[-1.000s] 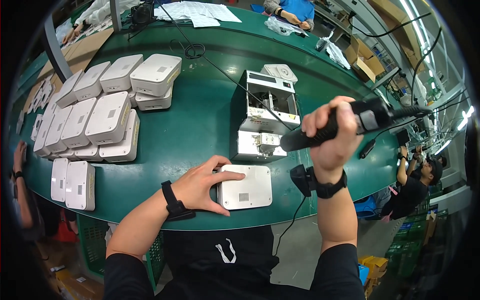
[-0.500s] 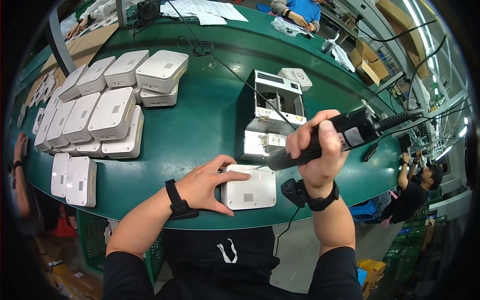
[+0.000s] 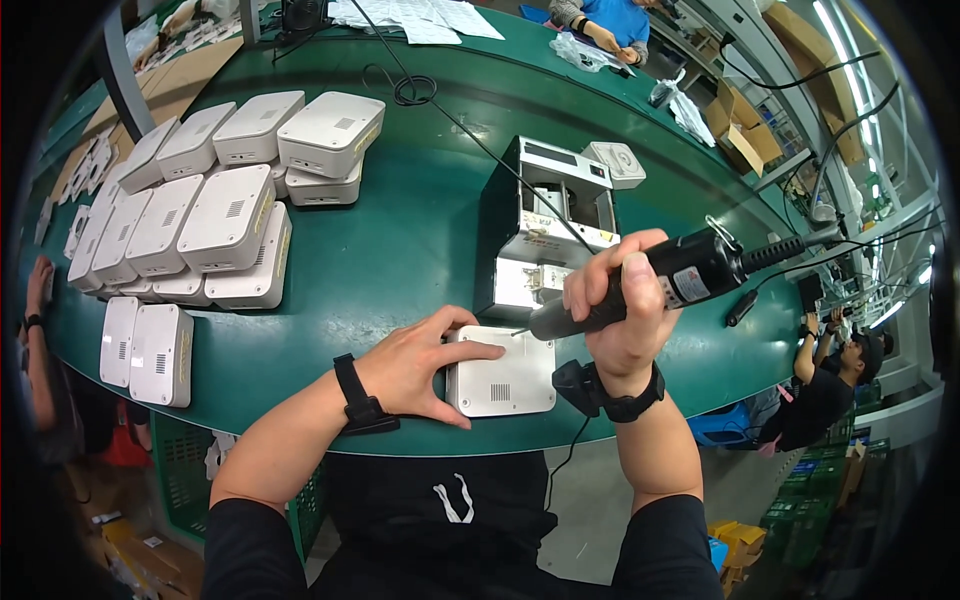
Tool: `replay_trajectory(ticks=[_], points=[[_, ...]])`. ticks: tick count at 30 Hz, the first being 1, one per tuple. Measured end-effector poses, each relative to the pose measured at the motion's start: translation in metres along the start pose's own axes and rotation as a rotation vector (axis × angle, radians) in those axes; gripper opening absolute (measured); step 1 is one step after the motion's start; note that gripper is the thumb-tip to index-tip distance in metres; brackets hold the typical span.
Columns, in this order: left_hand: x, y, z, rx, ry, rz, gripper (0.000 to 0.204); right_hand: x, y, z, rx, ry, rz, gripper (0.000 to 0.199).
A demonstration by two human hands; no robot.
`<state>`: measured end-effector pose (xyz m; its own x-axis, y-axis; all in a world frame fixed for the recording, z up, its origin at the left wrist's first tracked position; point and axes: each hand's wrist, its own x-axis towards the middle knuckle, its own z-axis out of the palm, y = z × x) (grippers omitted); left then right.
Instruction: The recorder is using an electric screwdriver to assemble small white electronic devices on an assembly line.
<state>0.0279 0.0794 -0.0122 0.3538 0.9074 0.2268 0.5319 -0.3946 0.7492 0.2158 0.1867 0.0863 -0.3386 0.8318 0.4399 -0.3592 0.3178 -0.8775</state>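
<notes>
A white plastic device casing (image 3: 512,381) with a small vent grille lies flat at the table's front edge. My left hand (image 3: 418,362) grips its left side, thumb at the near corner and index finger stretched over the top face. In my right hand (image 3: 622,312) is a black corded electric screwdriver (image 3: 688,272), fingers wrapped round its body. The tool slants down to the left, its thin bit at the casing's far edge. Whether the bit sits in a screw is too small to tell. Just behind the casing stands a black and silver machine (image 3: 497,205) with an open top.
Many similar white casings (image 3: 226,220) are stacked at the left, with a pair (image 3: 160,355) nearer the edge. Another white part (image 3: 622,165) lies behind the machine. A black cable (image 3: 460,125) crosses the table. Several people work around, one opposite (image 3: 612,25).
The view has shifted slightly. My right hand and the screwdriver have moved a little left, with the bit still at the casing's far edge. My left hand keeps its grip.
</notes>
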Motion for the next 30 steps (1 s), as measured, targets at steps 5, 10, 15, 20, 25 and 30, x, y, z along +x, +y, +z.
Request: replay_trajectory(ticks=[5, 10, 15, 20, 25, 30], points=[[0.001, 0.000, 0.000, -0.008, -0.014, -0.017, 0.082, 0.015, -0.025, -0.005, -0.041, 0.068, -0.062, 0.019], [0.000, 0.009, 0.004, 0.036, -0.014, 0.025, 0.077, 0.030, -0.023, -0.006, -0.134, 0.104, -0.147, 0.020], [-0.001, 0.005, 0.005, 0.043, -0.036, 0.014, 0.077, 0.034, -0.026, -0.001, -0.200, 0.019, -0.056, 0.021], [-0.001, 0.004, 0.004, 0.020, -0.041, 0.021, 0.078, 0.010, -0.031, 0.025, 0.017, -0.049, 0.013, 0.022], [0.000, 0.005, 0.003, 0.014, -0.061, 0.021, 0.079, 0.003, -0.024, 0.043, 0.050, -0.133, 0.054, 0.025], [-0.001, -0.004, 0.009, 0.030, -0.042, 0.063, 0.081, -0.004, -0.011, 0.053, -0.002, -0.160, 0.093, 0.026]])
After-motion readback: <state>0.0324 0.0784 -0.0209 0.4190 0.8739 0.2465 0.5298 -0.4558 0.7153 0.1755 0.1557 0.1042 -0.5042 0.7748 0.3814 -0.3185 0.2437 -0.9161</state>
